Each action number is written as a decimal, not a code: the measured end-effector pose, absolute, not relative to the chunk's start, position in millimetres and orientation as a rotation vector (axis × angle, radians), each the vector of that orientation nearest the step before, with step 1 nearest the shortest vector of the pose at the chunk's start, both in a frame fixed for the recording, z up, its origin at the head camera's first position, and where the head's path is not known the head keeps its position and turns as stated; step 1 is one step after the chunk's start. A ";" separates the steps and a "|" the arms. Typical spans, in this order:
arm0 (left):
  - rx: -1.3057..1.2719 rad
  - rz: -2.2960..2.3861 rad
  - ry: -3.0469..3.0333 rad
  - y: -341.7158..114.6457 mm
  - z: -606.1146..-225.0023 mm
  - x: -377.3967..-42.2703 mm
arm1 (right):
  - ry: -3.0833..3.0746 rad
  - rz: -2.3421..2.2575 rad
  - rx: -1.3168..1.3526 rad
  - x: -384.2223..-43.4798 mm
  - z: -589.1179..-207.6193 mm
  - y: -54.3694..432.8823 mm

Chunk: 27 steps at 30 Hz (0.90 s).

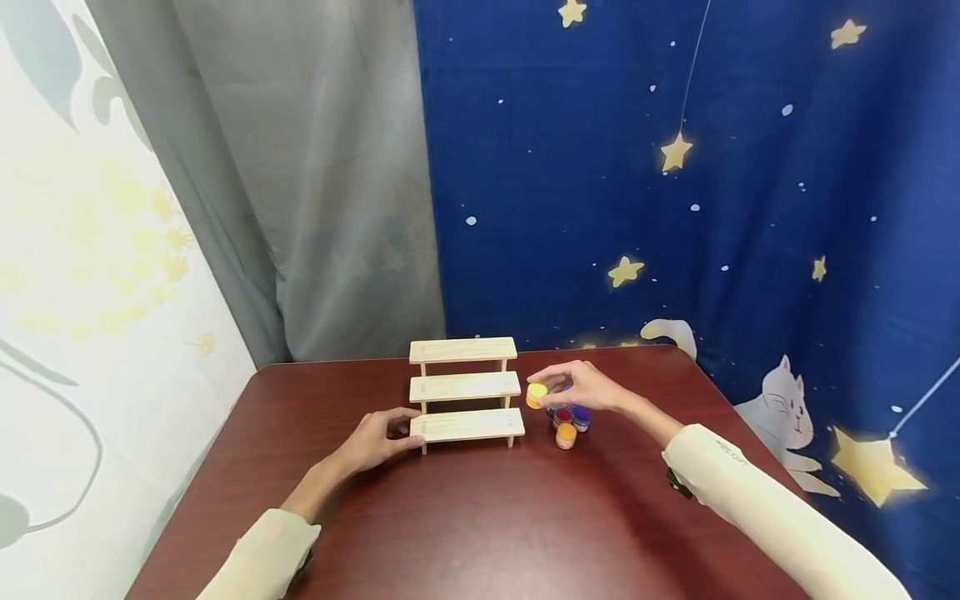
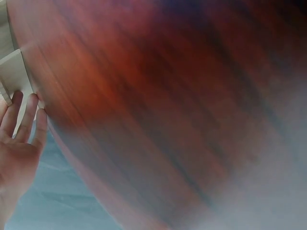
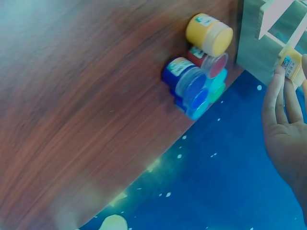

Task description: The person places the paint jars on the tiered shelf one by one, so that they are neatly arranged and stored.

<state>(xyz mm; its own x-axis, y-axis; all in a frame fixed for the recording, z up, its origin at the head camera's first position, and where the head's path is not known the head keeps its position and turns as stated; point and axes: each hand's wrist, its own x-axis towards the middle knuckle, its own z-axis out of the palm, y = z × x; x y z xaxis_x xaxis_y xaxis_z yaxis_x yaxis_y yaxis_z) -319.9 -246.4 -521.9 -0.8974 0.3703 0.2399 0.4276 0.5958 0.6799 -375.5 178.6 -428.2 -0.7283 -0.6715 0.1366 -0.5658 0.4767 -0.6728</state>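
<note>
A small three-tier wooden display stand (image 1: pixel 467 426) stands upright toward the back of the table. At the left end of its lowest shelf, my left hand (image 1: pixel 375 440) holds the stand, thumb along the front edge and fingers behind. My right hand (image 1: pixel 583 386) pinches a yellow paint jar (image 1: pixel 536 395) between thumb and fingers, just right of the middle shelf. Below that hand sits a cluster of paint jars: an orange-yellow one (image 1: pixel 566 436) in front, a dark red one (image 1: pixel 562 417) and a dark blue one (image 1: pixel 581 418). Blue and green jars (image 3: pixel 217 91) also show in the right wrist view.
The dark reddish-brown table (image 1: pixel 480 517) ends just behind the stand. A grey curtain (image 1: pixel 352 208) and a blue star-patterned curtain (image 1: pixel 555 183) hang past its back edge. A pale printed curtain (image 1: pixel 90 333) hangs at the left.
</note>
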 end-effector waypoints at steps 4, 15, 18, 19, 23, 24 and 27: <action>-0.688 -1.177 -2.746 -245.9 -521.9 -319.4 | 2.568 -1.119 -1.079 -379.4 -426.6 165.4; -0.658 -1.185 -2.772 -246.6 -521.2 -318.0 | 2.621 -1.236 -1.036 -389.1 -419.0 129.2; -0.671 -1.180 -2.762 -246.4 -521.6 -318.7 | 2.647 -1.247 -0.999 -390.7 -416.1 120.0; -0.676 -1.178 -2.759 -246.4 -521.4 -318.9 | 2.656 -1.252 -0.995 -391.0 -415.0 116.8; -0.679 -1.172 -2.765 -245.2 -520.5 -319.3 | 2.686 -1.244 -1.016 -394.3 -411.9 105.7; -0.675 -1.171 -2.769 -244.9 -520.3 -319.4 | 2.692 -1.238 -1.023 -395.6 -411.4 103.1; -0.664 -1.173 -2.776 -244.5 -519.9 -320.1 | 2.710 -1.222 -1.036 -400.2 -410.0 95.2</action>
